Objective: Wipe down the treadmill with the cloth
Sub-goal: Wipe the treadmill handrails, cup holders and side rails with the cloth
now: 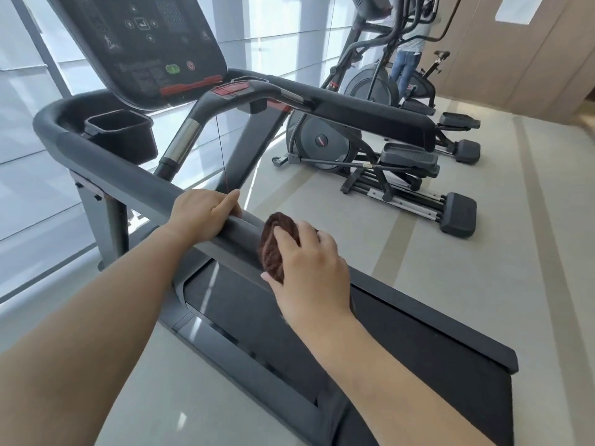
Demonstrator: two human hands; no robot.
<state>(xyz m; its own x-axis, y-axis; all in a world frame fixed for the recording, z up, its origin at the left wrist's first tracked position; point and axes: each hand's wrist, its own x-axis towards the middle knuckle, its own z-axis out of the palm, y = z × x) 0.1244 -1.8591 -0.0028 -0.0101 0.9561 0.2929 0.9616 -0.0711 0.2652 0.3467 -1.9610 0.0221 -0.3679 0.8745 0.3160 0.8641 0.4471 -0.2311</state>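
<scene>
Your right hand (309, 268) presses the bunched brown cloth (273, 249) onto the treadmill's near handrail (135, 170), fingers curled over it. Your left hand (203, 214) wraps the same rail just beside the cloth, toward the console (138, 43). The rail's long axis runs that way, so the left hand probably blocks the stroke.

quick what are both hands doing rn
Left hand: closed around the near handrail of the treadmill.
Right hand: closed on the brown cloth, pressing it against the same handrail.
</scene>
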